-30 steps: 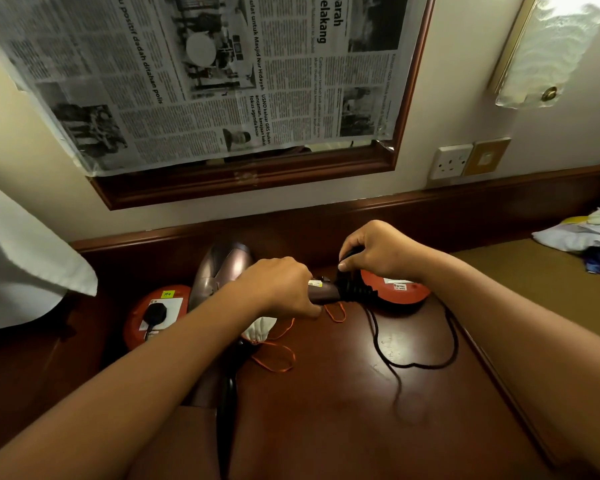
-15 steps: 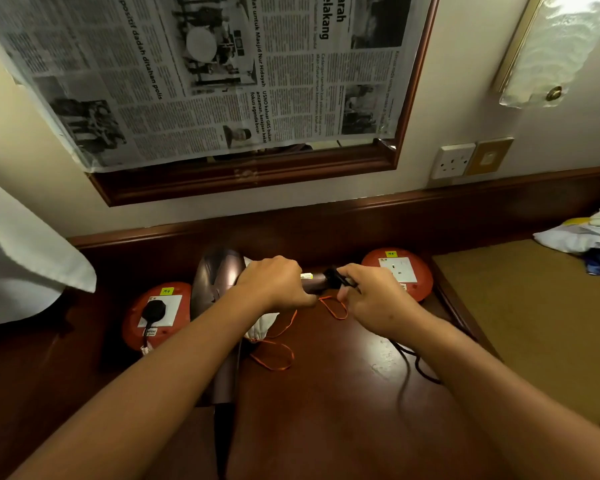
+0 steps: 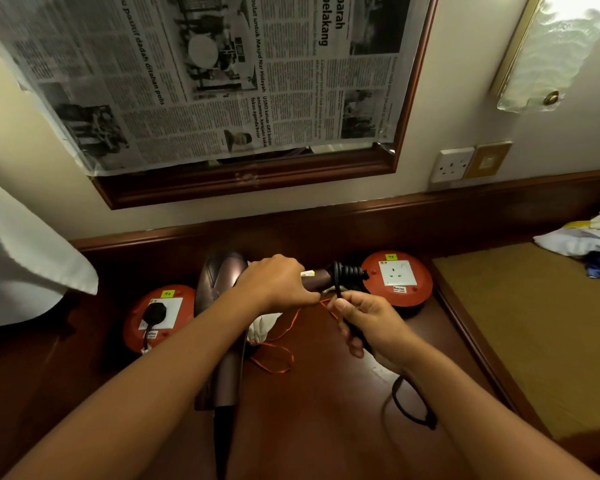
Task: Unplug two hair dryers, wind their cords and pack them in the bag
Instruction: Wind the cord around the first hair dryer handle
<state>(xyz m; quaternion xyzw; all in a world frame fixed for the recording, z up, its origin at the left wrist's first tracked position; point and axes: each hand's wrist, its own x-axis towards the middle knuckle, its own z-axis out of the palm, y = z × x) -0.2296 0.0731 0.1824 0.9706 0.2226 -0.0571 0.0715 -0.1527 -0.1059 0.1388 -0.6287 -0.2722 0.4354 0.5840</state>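
Left grip (image 3: 278, 282) is clenched round the handle of a brown hair dryer (image 3: 317, 280), held level above the wooden surface (image 3: 326, 427). Right grip (image 3: 368, 323) grasps the black cord (image 3: 347, 271), which is looped in several turns about the end of that handle and trails down past the wrist to lie on the surface. Half a second ago the right hand was up against the handle end; now it sits lower and nearer the body, with the wound turns plainly showing. Two hair dryers are in view: the held one and a second hair dryer (image 3: 222, 341) lying under the left forearm. Two orange socket reels stand at the back: the left reel (image 3: 160, 317) has a black plug (image 3: 155, 311) in it, the right reel (image 3: 397, 277) has none. A white drawstring bag (image 3: 262, 329) with orange strings lies between the dryers.
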